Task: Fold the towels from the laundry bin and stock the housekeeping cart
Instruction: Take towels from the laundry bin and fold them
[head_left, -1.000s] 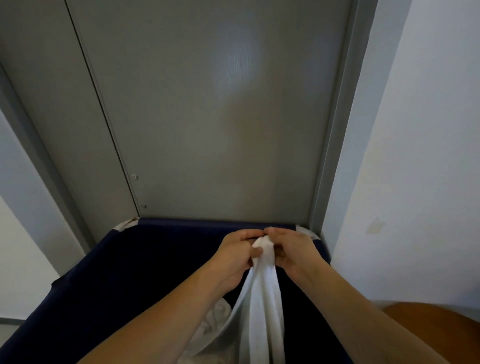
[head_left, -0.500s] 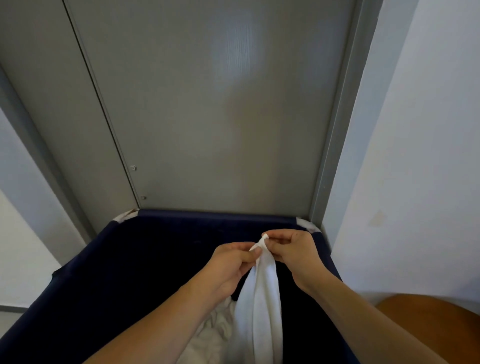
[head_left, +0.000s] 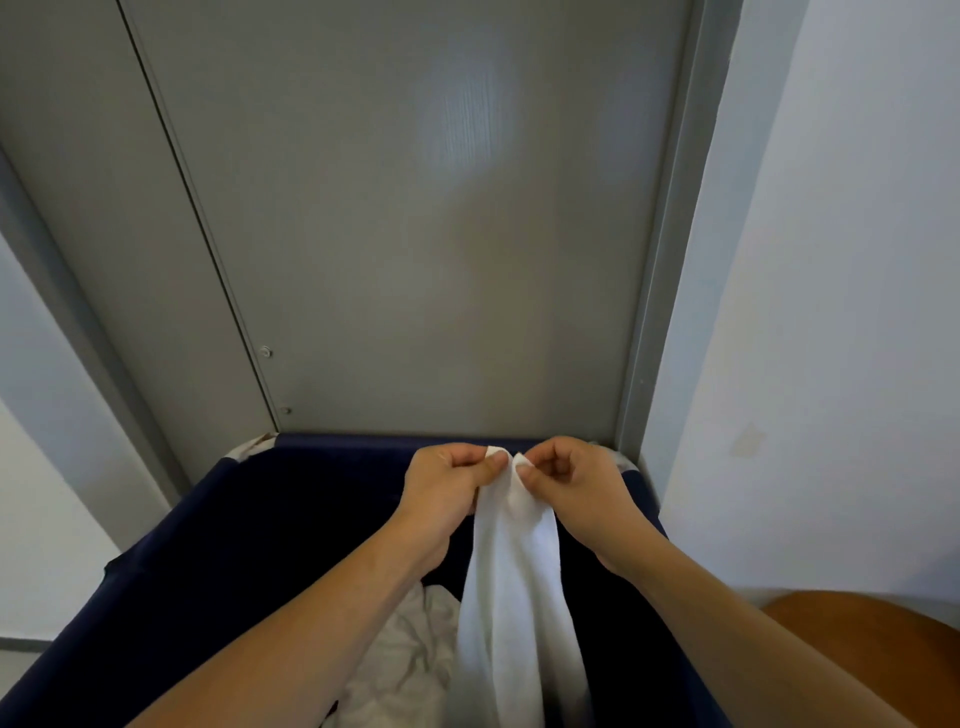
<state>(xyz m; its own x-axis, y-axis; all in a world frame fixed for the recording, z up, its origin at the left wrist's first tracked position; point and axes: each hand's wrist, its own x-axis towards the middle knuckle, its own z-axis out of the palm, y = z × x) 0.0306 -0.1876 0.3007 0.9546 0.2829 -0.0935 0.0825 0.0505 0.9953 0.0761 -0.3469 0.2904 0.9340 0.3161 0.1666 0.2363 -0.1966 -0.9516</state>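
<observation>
While pinched: one towel (head_left: 514, 582), two hands.

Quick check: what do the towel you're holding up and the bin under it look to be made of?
Towel: white, soft matte cloth, probably cotton terry; it drapes in limp folds from both hands. Bin: dark navy fabric, likely woven canvas or polyester; matte walls sag slightly.

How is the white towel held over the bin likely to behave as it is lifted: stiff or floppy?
Likely floppy: the white towel hangs in limp vertical folds from the left hand and right hand. Probably light, since fingertip pinches carry it. Unlikely to slip, judging by its matte weave.
</observation>
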